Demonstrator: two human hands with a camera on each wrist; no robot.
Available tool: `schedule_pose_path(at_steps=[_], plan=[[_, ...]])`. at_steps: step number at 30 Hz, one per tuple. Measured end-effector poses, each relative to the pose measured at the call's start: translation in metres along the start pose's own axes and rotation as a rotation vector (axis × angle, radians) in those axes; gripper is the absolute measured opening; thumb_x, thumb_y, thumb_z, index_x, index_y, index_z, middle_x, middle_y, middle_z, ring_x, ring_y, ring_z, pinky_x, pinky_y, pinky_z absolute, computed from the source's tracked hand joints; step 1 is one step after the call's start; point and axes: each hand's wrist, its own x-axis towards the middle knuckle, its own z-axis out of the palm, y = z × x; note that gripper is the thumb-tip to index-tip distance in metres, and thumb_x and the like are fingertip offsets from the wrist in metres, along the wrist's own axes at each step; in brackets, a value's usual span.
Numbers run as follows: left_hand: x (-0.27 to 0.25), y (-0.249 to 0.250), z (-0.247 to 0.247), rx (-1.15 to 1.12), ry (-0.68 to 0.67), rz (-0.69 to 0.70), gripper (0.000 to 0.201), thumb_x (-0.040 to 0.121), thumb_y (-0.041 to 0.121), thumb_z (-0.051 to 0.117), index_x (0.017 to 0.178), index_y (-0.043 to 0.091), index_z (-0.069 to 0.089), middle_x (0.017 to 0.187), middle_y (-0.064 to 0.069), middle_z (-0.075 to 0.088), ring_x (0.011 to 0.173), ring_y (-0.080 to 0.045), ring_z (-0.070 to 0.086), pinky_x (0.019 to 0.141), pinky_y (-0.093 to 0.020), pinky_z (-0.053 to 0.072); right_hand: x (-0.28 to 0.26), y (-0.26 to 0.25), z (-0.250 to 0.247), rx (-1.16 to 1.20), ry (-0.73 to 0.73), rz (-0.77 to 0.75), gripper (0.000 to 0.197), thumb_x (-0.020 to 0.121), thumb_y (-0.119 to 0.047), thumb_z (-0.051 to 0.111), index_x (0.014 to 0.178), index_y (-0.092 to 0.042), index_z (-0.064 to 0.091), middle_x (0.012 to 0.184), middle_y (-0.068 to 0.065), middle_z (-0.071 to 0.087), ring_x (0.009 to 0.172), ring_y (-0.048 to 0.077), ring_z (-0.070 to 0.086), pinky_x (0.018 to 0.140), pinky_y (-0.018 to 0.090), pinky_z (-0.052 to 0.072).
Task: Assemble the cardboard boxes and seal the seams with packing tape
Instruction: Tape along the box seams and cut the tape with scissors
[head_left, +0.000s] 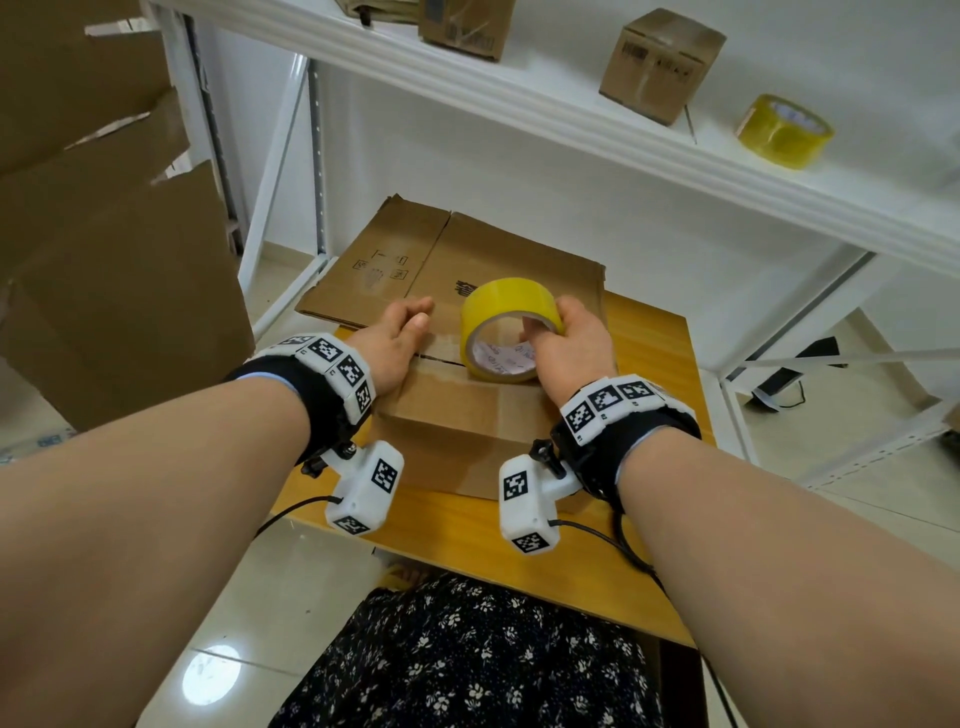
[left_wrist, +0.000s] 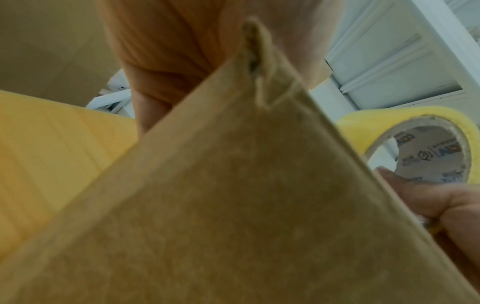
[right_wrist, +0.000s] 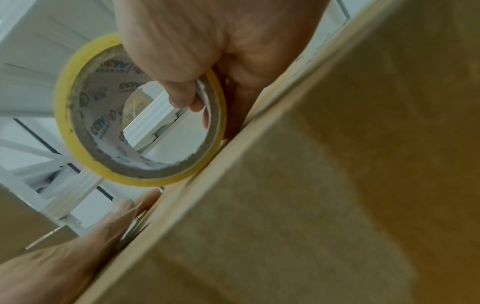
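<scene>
A small brown cardboard box (head_left: 447, 415) stands on the yellow wooden table (head_left: 649, 343), its top flaps folded down with a seam across the top. My right hand (head_left: 566, 338) grips a yellow tape roll (head_left: 506, 322) upright on the box top, thumb inside the core, as the right wrist view confirms (right_wrist: 140, 115). My left hand (head_left: 397, 338) lies flat on the left part of the box top, fingers straight, pressing the flaps down. In the left wrist view the box corner (left_wrist: 233, 185) fills the frame, with the tape roll (left_wrist: 428, 148) at the right.
A flattened cardboard sheet (head_left: 452, 260) lies behind the box, overhanging the table's far edge. A white shelf (head_left: 571, 109) above carries two small boxes (head_left: 660, 65) and a second yellow tape roll (head_left: 784, 130). Large cardboard sheets (head_left: 93, 208) lean at the left.
</scene>
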Motion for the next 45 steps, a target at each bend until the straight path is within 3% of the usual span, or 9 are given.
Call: schedule_pose_path(at_steps=[7, 12, 18, 20, 22, 24, 27, 33, 45], plan=[[-0.002, 0.002, -0.001, 0.027, -0.004, -0.031, 0.044, 0.103, 0.048, 0.022, 0.145, 0.039, 0.027, 0.145, 0.000, 0.046, 0.125, -0.027, 0.051, 0.099, -0.032, 0.036, 0.002, 0.011, -0.022, -0.057, 0.070, -0.031, 0.003, 0.090, -0.018, 0.058, 0.087, -0.018, 0.060, 0.076, 0.000, 0.062, 0.063, 0.008, 0.052, 0.052, 0.023, 0.039], [-0.001, 0.006, 0.000, 0.077, -0.007, -0.073, 0.044, 0.101, 0.050, 0.031, 0.144, 0.044, 0.025, 0.135, -0.002, 0.054, 0.102, -0.026, 0.061, 0.085, -0.034, 0.044, -0.003, 0.017, -0.025, -0.034, 0.036, -0.016, 0.011, 0.090, -0.033, 0.065, 0.085, -0.025, 0.060, 0.073, -0.010, 0.062, 0.065, 0.007, 0.056, 0.052, 0.021, 0.037], [-0.004, 0.019, 0.001, 0.165, 0.041, -0.118, 0.045, 0.100, 0.046, 0.038, 0.143, 0.040, 0.027, 0.091, -0.004, 0.061, 0.066, -0.021, 0.056, 0.053, -0.028, 0.040, -0.004, 0.025, -0.023, -0.147, 0.038, 0.064, 0.033, 0.077, -0.063, 0.061, 0.079, -0.030, 0.059, 0.073, -0.014, 0.064, 0.076, 0.014, 0.062, 0.089, 0.047, 0.049], [-0.005, 0.021, 0.002, 0.196, 0.053, -0.117, 0.044, 0.100, 0.047, 0.036, 0.143, 0.038, 0.027, 0.080, -0.001, 0.055, 0.064, -0.021, 0.057, 0.050, -0.027, 0.037, -0.005, 0.025, -0.028, -0.148, -0.004, 0.083, 0.035, 0.075, -0.066, 0.063, 0.081, -0.032, 0.059, 0.076, -0.015, 0.064, 0.079, 0.014, 0.062, 0.087, 0.046, 0.050], [-0.007, 0.024, -0.001, 0.229, 0.039, -0.103, 0.047, 0.100, 0.051, 0.033, 0.144, 0.035, 0.027, 0.087, -0.003, 0.059, 0.069, -0.020, 0.059, 0.055, -0.027, 0.040, -0.006, 0.024, -0.032, -0.107, -0.041, 0.066, 0.034, 0.076, -0.061, 0.068, 0.088, -0.029, 0.062, 0.082, -0.012, 0.066, 0.082, 0.015, 0.064, 0.074, 0.034, 0.051], [-0.007, 0.023, -0.007, 0.248, -0.008, -0.080, 0.060, 0.094, 0.062, 0.030, 0.146, 0.033, 0.026, 0.125, -0.012, 0.056, 0.099, -0.027, 0.061, 0.080, -0.035, 0.049, -0.006, 0.022, -0.033, -0.090, -0.049, 0.046, 0.036, 0.077, -0.059, 0.069, 0.092, -0.026, 0.064, 0.086, -0.009, 0.068, 0.082, 0.014, 0.065, 0.068, 0.030, 0.050], [-0.012, 0.026, -0.025, 0.320, -0.180, 0.007, 0.102, 0.065, 0.085, 0.032, 0.151, 0.033, 0.015, 0.162, -0.006, -0.003, 0.148, -0.031, 0.004, 0.116, -0.056, 0.016, -0.004, 0.017, -0.031, -0.072, -0.026, 0.052, 0.036, 0.077, -0.059, 0.070, 0.089, -0.025, 0.065, 0.084, -0.009, 0.069, 0.079, 0.013, 0.065, 0.066, 0.029, 0.050], [-0.014, 0.028, -0.034, 0.694, -0.437, 0.183, 0.143, 0.039, 0.099, 0.044, 0.147, 0.036, -0.025, 0.157, 0.006, -0.027, 0.143, -0.021, -0.028, 0.115, -0.058, -0.010, -0.004, 0.014, -0.028, -0.036, -0.016, 0.051, 0.037, 0.079, -0.059, 0.069, 0.087, -0.024, 0.067, 0.083, -0.008, 0.070, 0.078, 0.014, 0.065, 0.067, 0.029, 0.051], [-0.015, 0.030, -0.027, 0.717, -0.447, 0.190, 0.144, 0.042, 0.098, 0.041, 0.152, 0.023, -0.017, 0.159, 0.009, -0.022, 0.145, -0.015, -0.021, 0.115, -0.053, -0.010, -0.010, 0.022, -0.029, -0.130, -0.145, 0.005, 0.058, 0.058, -0.060, 0.083, 0.100, -0.027, 0.059, 0.094, -0.007, 0.068, 0.086, 0.016, 0.065, 0.077, 0.037, 0.055]])
